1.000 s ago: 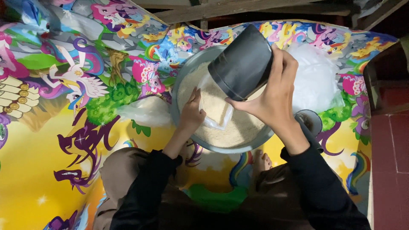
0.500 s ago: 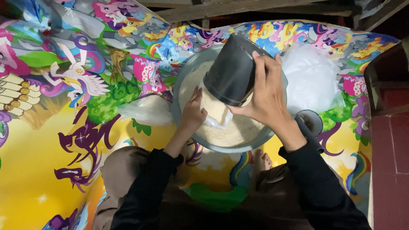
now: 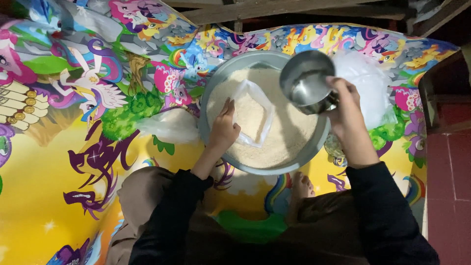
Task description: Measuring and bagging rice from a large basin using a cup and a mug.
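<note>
On a bright cartoon-print mat, a crumpled clear bag lies beside a wide metal basin of pale grain. The left hand pinches open the edge of a small plastic bag resting on the grain. The right hand is wrapped around a steel cup, its mouth upward, over the basin's right rim.

Long black sleeves are worn on both arms, ending at the wrists; the left hand and right hand are left bare, no gloves, no rings seen; brown trousers are seen at six o'clock; a bare foot is glimpsed between the knees.
</note>
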